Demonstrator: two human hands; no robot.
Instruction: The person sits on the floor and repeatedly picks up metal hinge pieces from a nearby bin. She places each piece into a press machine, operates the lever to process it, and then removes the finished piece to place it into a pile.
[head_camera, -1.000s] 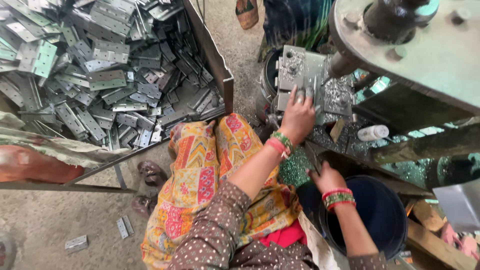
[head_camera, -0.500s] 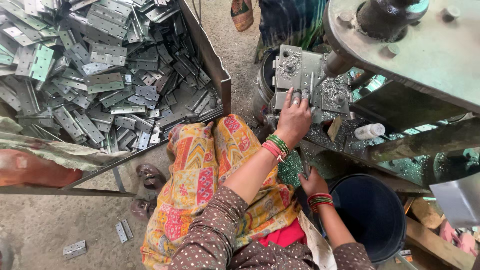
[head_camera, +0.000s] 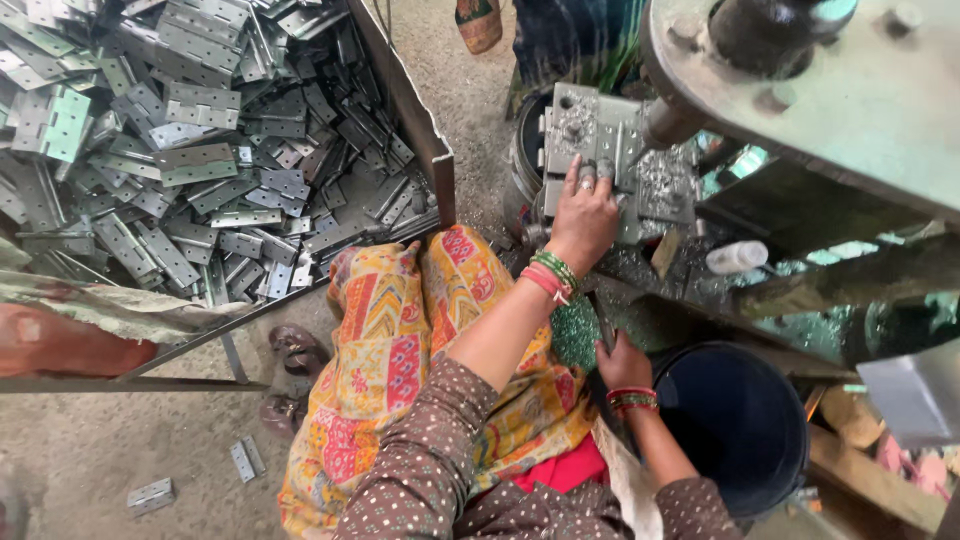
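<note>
My left hand (head_camera: 585, 215), with bangles at the wrist, reaches forward and lies on a grey metal fixture plate (head_camera: 600, 135) of a press machine (head_camera: 830, 90). Its fingertips press on the plate; whether a piece is under them is hidden. My right hand (head_camera: 622, 362), also bangled, is low by my lap at the rim of a dark blue bucket (head_camera: 735, 420). Its fingers curl around what looks like a thin dark rod (head_camera: 600, 318).
A big heap of flat metal hinges (head_camera: 190, 140) fills a low bin with a rusty wall (head_camera: 410, 110) at left. A few loose hinges (head_camera: 150, 495) lie on the concrete floor. A small white bottle (head_camera: 735, 257) lies on the machine's base among metal shavings.
My left hand stays on the fixture plate, shifting only slightly. My right hand has drawn a little leftward, away from the bucket's opening.
</note>
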